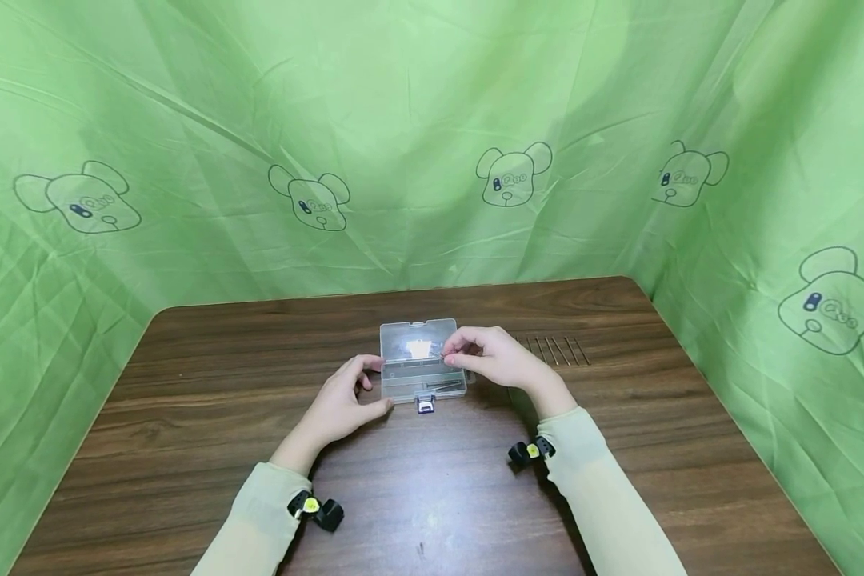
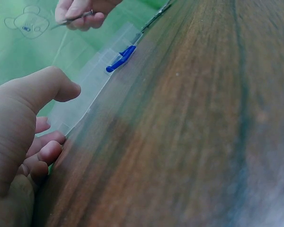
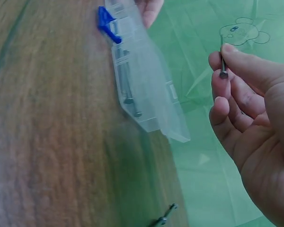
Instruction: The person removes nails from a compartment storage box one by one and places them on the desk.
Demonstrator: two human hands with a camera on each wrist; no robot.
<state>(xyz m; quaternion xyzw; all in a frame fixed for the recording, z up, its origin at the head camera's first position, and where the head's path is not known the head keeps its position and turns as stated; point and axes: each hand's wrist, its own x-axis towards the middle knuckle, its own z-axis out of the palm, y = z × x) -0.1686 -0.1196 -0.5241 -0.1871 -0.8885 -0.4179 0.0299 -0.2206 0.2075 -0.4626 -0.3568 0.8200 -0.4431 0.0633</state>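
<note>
Nearest to us, our left hand [image 1: 342, 406] steadies the left end of the clear plastic box [image 1: 421, 362], fingers loosely curled against its side and thumb out in front; it braces rather than clamps. The box sits open on the wooden table [image 1: 223, 384], its blue latch [image 1: 426, 406] facing us and its lid laid back away from us. A few nails [image 3: 128, 85] already lie in the tray, running along its length.

Our right hand [image 1: 491, 358] pinches one nail [image 3: 222, 61] between thumb and forefinger, the other fingers relaxed, just above the box's right end. From the right wrist view the head [image 3: 224, 74] points down toward the palm, the shank rising between the fingertips (its tip is hidden there).

To do this well, we judge, we should turn the nail until its long axis matches the box's long side, parallel with those inside, lower it flat and only then let go, keeping the box pinned.

Farther right, a row of loose nails [image 1: 554, 350] lies side by side on the table, pointing away from us.
</note>
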